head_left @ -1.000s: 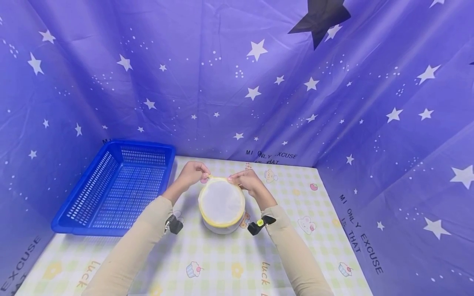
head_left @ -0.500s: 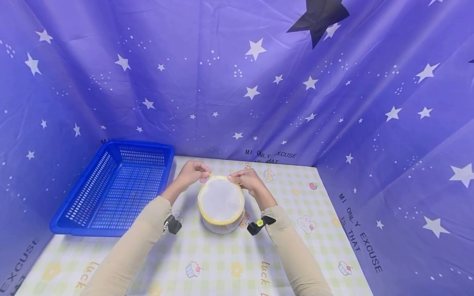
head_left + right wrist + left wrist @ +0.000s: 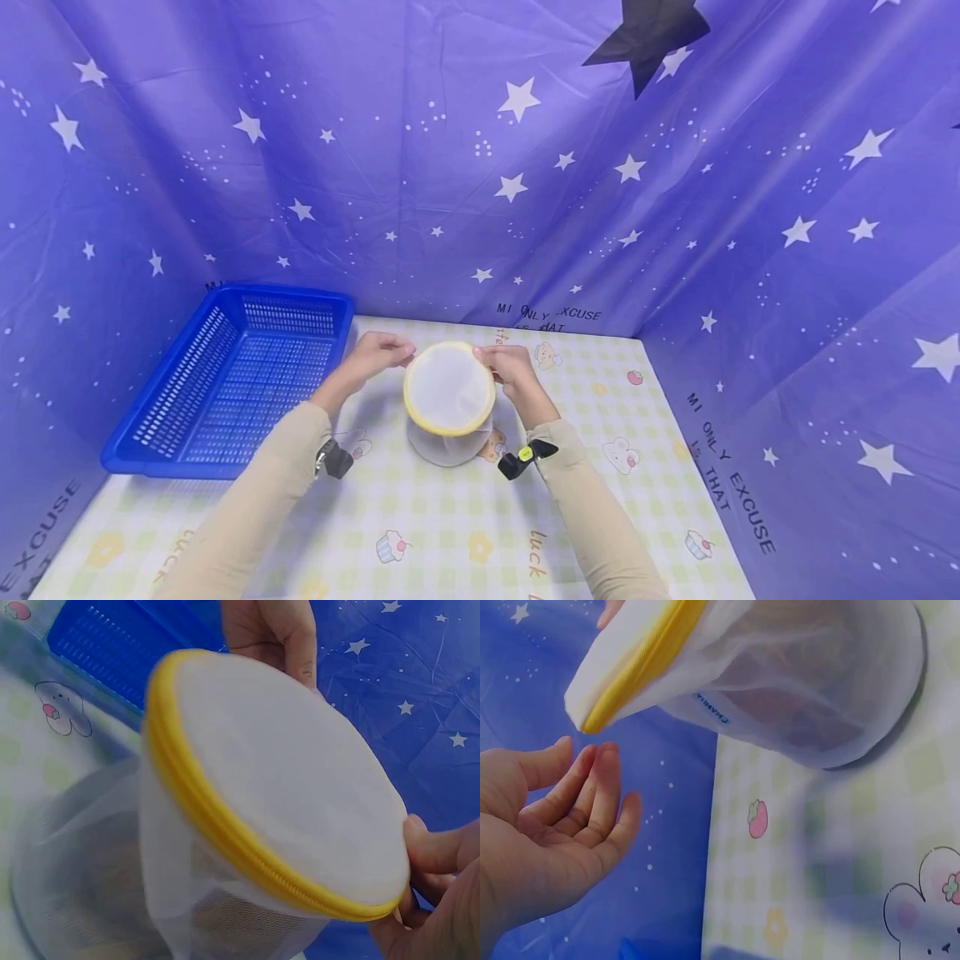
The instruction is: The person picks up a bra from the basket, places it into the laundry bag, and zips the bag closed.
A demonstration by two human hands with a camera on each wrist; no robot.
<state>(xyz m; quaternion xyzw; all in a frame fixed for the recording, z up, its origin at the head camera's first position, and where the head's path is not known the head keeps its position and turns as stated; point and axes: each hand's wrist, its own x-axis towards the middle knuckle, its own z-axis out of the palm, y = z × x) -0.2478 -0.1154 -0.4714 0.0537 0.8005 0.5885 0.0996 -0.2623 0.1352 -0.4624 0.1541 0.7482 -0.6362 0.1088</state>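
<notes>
A round white mesh laundry bag point(image 3: 448, 388) with a yellow zipper round its top stands on the table. Its lid is flat and the zipper looks closed along the part that shows in the right wrist view. My right hand point(image 3: 512, 367) pinches the far right edge of the lid, thumb on top. Just left of the rim is my left hand point(image 3: 375, 354); in the left wrist view its loosely bent fingers point(image 3: 606, 784) hold nothing and sit apart from the bag. Something brownish shows dimly through the mesh point(image 3: 240, 922), too blurred to name.
A blue perforated plastic basket point(image 3: 255, 392) stands at the left of the table. The checked tablecloth point(image 3: 435, 517) has cupcake, flower and animal prints. A purple curtain point(image 3: 450, 167) with stars surrounds the back and sides.
My left hand has let go of the bag's rim and moved a little left. The rim has been lifted slightly toward the back, with more of the bag's side showing. My right hand still pinches it.
</notes>
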